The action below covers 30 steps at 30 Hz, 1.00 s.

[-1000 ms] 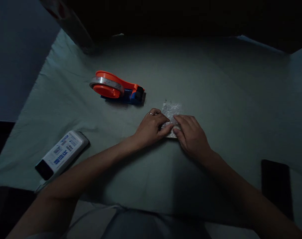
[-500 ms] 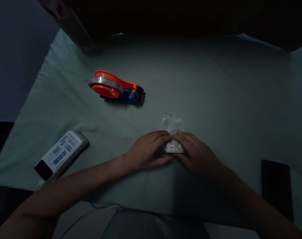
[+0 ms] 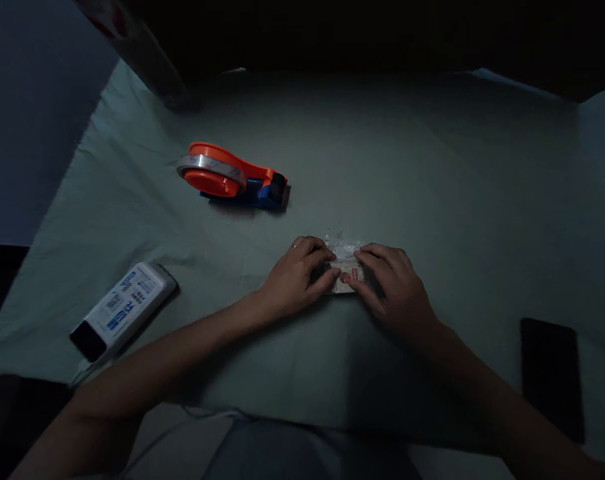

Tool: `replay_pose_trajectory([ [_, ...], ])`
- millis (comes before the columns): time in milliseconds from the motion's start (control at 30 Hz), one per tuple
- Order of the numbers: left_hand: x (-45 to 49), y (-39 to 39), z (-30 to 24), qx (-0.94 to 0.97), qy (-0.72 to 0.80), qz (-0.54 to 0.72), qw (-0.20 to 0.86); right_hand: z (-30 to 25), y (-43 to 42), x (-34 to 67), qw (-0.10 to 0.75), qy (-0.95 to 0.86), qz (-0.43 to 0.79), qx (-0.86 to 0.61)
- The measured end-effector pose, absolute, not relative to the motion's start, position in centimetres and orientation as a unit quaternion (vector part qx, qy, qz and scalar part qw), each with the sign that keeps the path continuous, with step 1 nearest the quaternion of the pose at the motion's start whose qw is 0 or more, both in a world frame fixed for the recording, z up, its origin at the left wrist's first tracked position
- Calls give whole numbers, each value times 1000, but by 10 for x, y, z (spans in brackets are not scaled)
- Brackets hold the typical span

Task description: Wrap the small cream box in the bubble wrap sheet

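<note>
The person at the table is leaning over a small bundle wrapped in clear bubble wrap (image 3: pixel 346 267), which is lying on the pale green cloth (image 3: pixel 432 187) that covers the table, a little ahead of the person and about midway across it.

Both hands are closing on it from opposite sides. The left hand (image 3: pixel 295 277) is curling in from the left, thumb and fingertips pressing against that end of the bundle, with a thin ring showing on one finger. The right hand (image 3: pixel 395 290) is coming in from the right, fingers bent and thumb tucked low against the near edge. Neither hand is flat or spread; each is half-closed and pinching the wrap.

The bundle is sitting directly between the two hands, touching both, so neither is nearer than the other. What shows of it is running side to side, its ends hidden under the fingers, and a loose crinkled edge of wrap is sticking out on the far side, away from the person. A small reddish mark is showing through the wrap near the right thumb; I cannot tell what is inside.

An orange and blue tape dispenser (image 3: pixel 227 175) is lying further off to the left, well apart from the hands. A white oblong box with blue print (image 3: pixel 122 310) is resting near the left edge, and a flat black rectangle (image 3: pixel 550 373) is lying by the right forearm.
</note>
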<state>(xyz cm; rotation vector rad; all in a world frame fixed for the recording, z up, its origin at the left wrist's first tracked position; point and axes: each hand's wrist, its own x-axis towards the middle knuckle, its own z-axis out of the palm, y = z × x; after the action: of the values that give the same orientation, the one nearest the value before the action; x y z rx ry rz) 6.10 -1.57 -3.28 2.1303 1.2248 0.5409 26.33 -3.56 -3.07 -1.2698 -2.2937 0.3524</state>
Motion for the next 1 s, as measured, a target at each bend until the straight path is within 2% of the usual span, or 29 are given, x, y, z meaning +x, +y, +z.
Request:
replay_pose_trajectory([
  [133, 63, -4, -32, 796, 487, 172, 315, -33, -33, 264, 221, -877, 135, -406],
  [233, 62, -5, -32, 790, 482, 207, 317, -33, -29, 266, 202, -877, 149, -410],
  [367, 59, -15, -36, 820, 416, 286, 270, -30, -22, 267, 199, -868, 174, -421],
  [600, 59, -9, -36, 851, 401, 261, 218, -28, -7, 264, 194, -853, 193, -444],
  [733, 60, 15, -35, 823, 447, 234, 261, -32, -3, 264, 237, -858, 157, -428],
  [1000, 59, 32, -44, 750, 492, 277, 344, -21, 23, 265, 185, -855, 208, -439],
])
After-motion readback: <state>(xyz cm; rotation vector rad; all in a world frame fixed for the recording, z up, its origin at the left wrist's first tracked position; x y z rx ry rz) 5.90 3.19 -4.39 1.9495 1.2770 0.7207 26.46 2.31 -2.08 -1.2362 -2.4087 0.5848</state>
